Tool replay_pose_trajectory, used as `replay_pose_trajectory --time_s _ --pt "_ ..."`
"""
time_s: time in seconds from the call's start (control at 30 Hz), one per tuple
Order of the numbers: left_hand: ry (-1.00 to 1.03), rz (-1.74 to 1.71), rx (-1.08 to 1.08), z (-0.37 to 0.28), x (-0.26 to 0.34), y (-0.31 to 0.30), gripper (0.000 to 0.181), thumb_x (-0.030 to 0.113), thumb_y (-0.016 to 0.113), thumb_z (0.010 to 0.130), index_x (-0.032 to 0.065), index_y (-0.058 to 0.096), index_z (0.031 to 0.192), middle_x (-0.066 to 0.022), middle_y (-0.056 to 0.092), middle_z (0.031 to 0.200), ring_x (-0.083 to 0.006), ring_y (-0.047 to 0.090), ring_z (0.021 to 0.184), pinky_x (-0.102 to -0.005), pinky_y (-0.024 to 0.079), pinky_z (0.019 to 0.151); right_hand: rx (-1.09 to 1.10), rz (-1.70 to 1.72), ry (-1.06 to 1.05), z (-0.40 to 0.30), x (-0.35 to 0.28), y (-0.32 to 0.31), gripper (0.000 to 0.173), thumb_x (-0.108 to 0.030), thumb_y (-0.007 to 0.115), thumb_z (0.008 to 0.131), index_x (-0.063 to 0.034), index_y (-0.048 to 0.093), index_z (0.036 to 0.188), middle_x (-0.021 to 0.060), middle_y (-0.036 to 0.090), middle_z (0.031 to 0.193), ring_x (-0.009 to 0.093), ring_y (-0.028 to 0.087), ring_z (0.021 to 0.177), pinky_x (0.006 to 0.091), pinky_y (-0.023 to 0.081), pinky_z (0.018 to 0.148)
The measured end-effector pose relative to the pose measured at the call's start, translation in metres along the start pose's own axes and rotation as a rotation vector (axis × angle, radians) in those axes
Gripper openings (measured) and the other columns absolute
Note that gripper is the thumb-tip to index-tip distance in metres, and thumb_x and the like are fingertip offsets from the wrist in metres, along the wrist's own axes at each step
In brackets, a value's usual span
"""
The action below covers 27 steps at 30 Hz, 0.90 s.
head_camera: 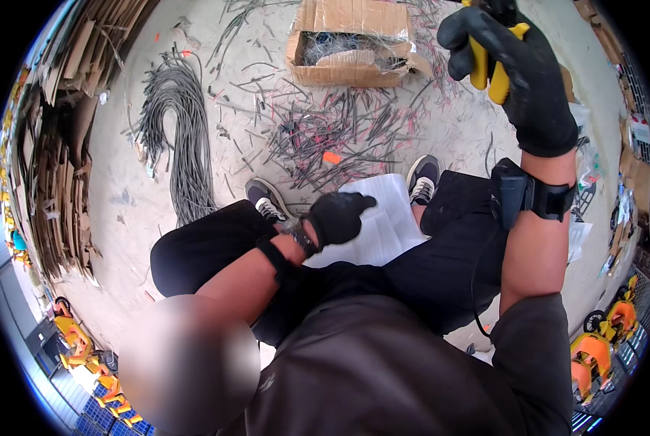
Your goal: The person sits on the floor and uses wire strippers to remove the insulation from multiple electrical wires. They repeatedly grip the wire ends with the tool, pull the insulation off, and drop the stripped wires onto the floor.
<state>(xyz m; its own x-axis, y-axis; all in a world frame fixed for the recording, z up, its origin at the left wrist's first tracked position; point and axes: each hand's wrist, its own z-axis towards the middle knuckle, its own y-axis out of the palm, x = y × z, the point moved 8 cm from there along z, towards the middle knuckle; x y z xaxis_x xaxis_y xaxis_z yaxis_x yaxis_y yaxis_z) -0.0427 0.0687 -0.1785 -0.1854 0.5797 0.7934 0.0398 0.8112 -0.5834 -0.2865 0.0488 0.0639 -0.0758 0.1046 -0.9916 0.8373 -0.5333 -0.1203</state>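
My right hand (513, 82), in a black glove, is raised at the upper right and grips yellow-handled pliers or cutters (499, 82). The tool's head is dark and partly cut off by the top edge of the view. Low between my knees is my left hand (338, 218), also gloved in black, with its fingers curled and nothing visible in them; its palm side is hidden. Beneath and beside it lies a creased white sheet (393, 218). On the floor past my feet are scattered short pieces of black and red cable (325, 128), with an orange scrap (331, 157) among them.
A torn, open cardboard box (352, 76) holding clear, tangled material stands ahead. To the left lies a bent bundle of long dark cables (189, 131), and beyond it stacked flattened cardboard (58, 191). Orange-yellow wheeled vehicles (592, 349) stand at the lower right.
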Motion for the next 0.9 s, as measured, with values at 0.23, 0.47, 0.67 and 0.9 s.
replay_pose_trajectory --time_s 0.23,0.47,0.67,0.9 --pt "-0.743 -0.013 0.357 -0.008 -0.228 0.028 0.042 0.017 0.064 0.078 0.0011 0.069 0.116 -0.0238 0.071 0.110 -0.0396 0.067 0.105 -0.0449 0.052 0.094 0.140 0.330 -0.171 0.003 -0.006 -0.021 0.035 -0.025 0.059 0.099 0.0002 0.056 0.123 0.0070 0.063 0.088 0.013 0.057 0.067 0.0297 0.049 0.064" --pt "-0.909 -0.115 0.547 0.001 -0.235 0.030 0.049 0.011 0.066 0.075 0.0039 0.065 0.123 -0.0223 0.063 0.124 -0.0402 0.061 0.116 -0.0441 0.048 0.101 -0.064 0.381 -0.148 0.005 0.008 -0.050 0.061 -0.033 0.043 0.106 0.0074 0.031 0.151 0.0020 0.047 0.095 0.009 0.041 0.070 0.0269 0.039 0.067" --pt "-0.970 -0.061 0.541 0.009 -0.261 0.046 0.032 0.020 0.068 0.080 0.0029 0.072 0.106 -0.0182 0.074 0.102 -0.0369 0.069 0.100 -0.0451 0.053 0.090 0.025 0.282 -0.150 0.010 0.017 -0.045 0.067 -0.036 0.045 0.105 0.0088 0.028 0.152 -0.0003 0.046 0.085 0.007 0.041 0.064 0.0252 0.040 0.059" --pt "-0.876 -0.128 0.275 0.019 -0.274 0.063 0.020 0.017 0.067 0.077 0.0092 0.076 0.093 -0.0196 0.073 0.089 -0.0395 0.071 0.086 -0.0468 0.057 0.077 -0.037 0.324 -0.128 0.016 0.022 -0.034 0.061 -0.034 0.045 0.105 0.0056 0.033 0.150 0.0052 0.053 0.094 0.011 0.047 0.068 0.0299 0.043 0.066"
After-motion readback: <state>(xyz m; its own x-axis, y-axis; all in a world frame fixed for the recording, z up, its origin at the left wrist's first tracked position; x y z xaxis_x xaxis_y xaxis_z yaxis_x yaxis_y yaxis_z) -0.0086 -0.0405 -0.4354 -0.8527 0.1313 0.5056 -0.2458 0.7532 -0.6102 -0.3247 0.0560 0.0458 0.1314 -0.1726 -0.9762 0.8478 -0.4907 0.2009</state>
